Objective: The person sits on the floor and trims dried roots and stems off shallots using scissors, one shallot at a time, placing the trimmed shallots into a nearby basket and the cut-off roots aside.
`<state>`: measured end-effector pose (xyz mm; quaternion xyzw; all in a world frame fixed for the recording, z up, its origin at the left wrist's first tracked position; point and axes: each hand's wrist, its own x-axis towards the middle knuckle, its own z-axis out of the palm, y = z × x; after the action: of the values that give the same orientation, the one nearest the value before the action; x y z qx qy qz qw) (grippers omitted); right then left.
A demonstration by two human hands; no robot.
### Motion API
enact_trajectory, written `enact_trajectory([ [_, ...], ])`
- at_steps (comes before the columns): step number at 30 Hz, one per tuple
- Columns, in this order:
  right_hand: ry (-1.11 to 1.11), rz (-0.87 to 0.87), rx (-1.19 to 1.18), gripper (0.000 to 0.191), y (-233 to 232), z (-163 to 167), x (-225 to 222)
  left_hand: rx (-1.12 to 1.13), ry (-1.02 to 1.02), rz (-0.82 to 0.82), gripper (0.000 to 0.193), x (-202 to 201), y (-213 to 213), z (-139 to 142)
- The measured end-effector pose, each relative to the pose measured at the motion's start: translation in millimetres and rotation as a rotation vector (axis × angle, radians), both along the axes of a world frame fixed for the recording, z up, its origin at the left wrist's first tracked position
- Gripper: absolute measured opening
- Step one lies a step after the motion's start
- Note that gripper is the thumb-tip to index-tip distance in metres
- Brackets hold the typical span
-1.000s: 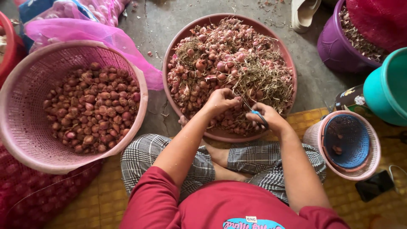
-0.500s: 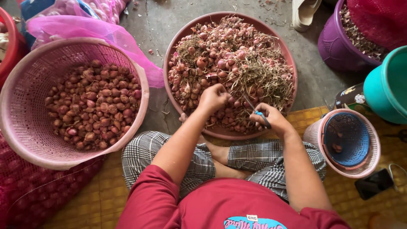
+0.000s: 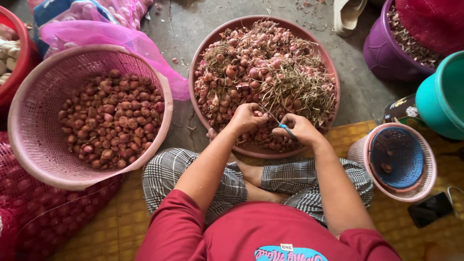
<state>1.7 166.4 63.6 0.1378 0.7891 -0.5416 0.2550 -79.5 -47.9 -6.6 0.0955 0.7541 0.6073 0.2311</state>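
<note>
Hands: left (image 3: 247, 117) grips shallot (image 3: 258, 113); right (image 3: 298, 128) grips scissors (image 3: 288, 131).

A produce-sorting floor — concrete floor (image 3: 183, 34), woven mat (image 3: 111, 227), shallot-filled basin (image 3: 263, 82), pink basket (image 3: 87, 116), mesh sacks (image 3: 29, 212).

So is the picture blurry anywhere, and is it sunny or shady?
Head view: soft, even daylight, no hard shadows and no glare; the shallots in the round tray and the pink basket look sharp; the left hand and right hand are only slightly soft; the wide lens bends the edges, so the teal bucket looks stretched.
</note>
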Motion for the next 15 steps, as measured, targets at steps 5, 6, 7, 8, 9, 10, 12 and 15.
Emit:
enact_trajectory([
  [5, 0.156, -0.015, -0.009, 0.039, 6.3, -9.3, 1.9, 0.166, -0.144, 0.006, 0.028, 0.5, 0.1, -7.5],
  [6, 0.165, -0.023, -0.022, 0.038, 9.6, -10.6, 5.1, 0.217, -0.210, 0.003, 0.027, 1.9, 1.0, -9.1],
  [7, 0.174, -0.032, -0.034, 0.038, 12.3, -11.8, 8.2, 0.269, -0.275, -0.001, 0.027, 3.7, 2.6, -10.7],
  [8, 0.166, -0.047, -0.042, 0.037, 14.3, -12.9, 11.4, 0.313, -0.271, -0.011, 0.026, 5.7, 5.4, -11.9],
  [9, 0.157, -0.063, -0.049, 0.037, 16.1, -13.4, 15.2, 0.357, -0.268, -0.022, 0.024, 8.3, 7.9, -12.8],
  [10, 0.150, -0.079, -0.056, 0.037, 17.9, -13.4, 17.5, 0.401, -0.263, -0.034, 0.023, 9.9, 9.4, -13.2],
  [12, 0.188, -0.088, -0.048, 0.037, 20.0, -12.3, 19.4, 0.383, -0.291, -0.037, 0.021, 11.1, 9.7, -12.7],
  [15, 0.179, -0.159, -0.035, 0.036, 23.1, -8.5, 20.4, 0.600, -0.525, -0.021, 0.015, 8.8, 6.7, -9.2],
])
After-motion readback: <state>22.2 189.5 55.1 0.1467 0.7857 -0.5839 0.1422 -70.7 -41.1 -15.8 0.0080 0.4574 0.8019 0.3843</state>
